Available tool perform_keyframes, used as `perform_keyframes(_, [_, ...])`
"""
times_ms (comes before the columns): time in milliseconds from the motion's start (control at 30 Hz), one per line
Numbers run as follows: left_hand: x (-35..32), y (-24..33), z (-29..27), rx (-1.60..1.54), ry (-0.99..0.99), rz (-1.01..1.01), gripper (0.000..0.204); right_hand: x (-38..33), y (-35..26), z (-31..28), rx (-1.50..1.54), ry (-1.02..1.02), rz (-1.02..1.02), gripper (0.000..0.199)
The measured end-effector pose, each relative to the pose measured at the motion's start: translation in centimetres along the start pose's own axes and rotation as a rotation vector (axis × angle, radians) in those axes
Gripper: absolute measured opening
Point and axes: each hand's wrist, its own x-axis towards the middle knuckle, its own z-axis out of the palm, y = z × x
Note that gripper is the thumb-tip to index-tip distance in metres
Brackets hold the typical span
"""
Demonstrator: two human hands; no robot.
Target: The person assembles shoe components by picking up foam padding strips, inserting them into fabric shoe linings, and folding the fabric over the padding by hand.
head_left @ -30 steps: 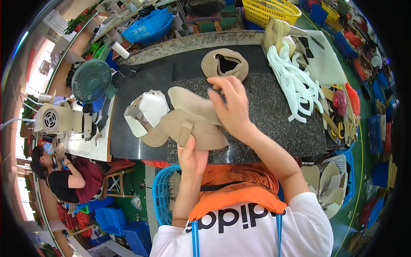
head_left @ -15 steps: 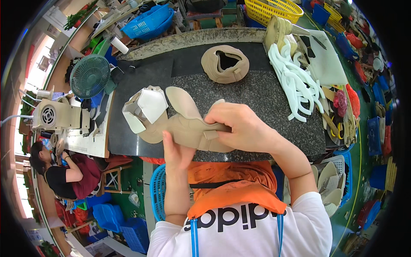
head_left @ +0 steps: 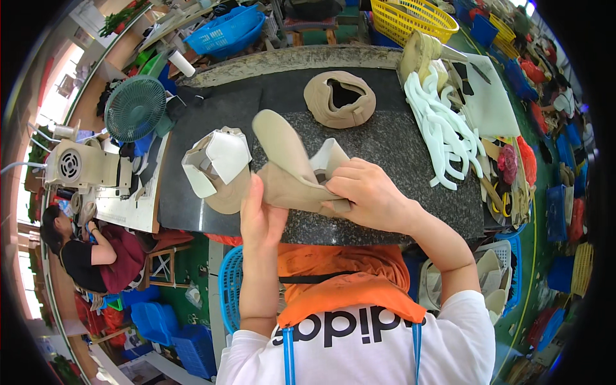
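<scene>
The dark, speckled, stone-like worktop (head_left: 385, 138) carries a tangle of smooth, pale, curving strips (head_left: 430, 117) beyond and right of my right fingers (head_left: 344, 185). Over it, between both hands, is the matte beige piece (head_left: 290, 191), with a long rounded flap (head_left: 276, 133). My right fingers are bent tight, pinching its right end; my left fingers (head_left: 253, 197) stand nearly straight against its left end, their grip unclear.

left forearm (head_left: 258, 289) reaching straight ahead, left hand (head_left: 263, 218) raised with one digit extended forward, right forearm (head_left: 443, 240) slanting inward, elbow (head_left: 463, 268) bent, right hand (head_left: 369, 196) with fingers (head_left: 343, 184) curled in a pinch
</scene>
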Motion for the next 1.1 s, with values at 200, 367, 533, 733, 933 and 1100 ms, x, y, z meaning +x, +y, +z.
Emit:
perform_keyframes(200, [-1.3,-4.0,0.0,-0.035,0.196,-0.042,0.056,0.2,1.9,-2.2,0.322,-0.444,0.497,0.035])
perform_keyframes(367, [-1.9,-6.1,0.8,0.105,0.139,-0.030,0.060,0.0,3.0,1.3,1.057,0.115,0.719,0.027])
perform_keyframes(533, [-1.6,-5.6,-0.4,0.036,0.134,-0.019,0.061,0.1,4.8,4.4,1.101,0.348,0.783,0.022])
perform_keyframes(733, [-1.1,-3.8,-0.7,-0.001,0.084,-0.004,0.066,1.9,4.2,4.1,1.081,0.096,0.735,0.022])
perform_keyframes(933, [-1.5,-3.4,-1.3,-0.178,0.162,-0.082,0.056,0.7,4.6,1.9,1.044,-0.089,0.545,0.053])
perform_keyframes(1100, [-1.1,-3.3,-0.3,-0.125,0.199,-0.013,0.048,1.3,3.2,5.0,0.410,0.327,0.555,0.057])
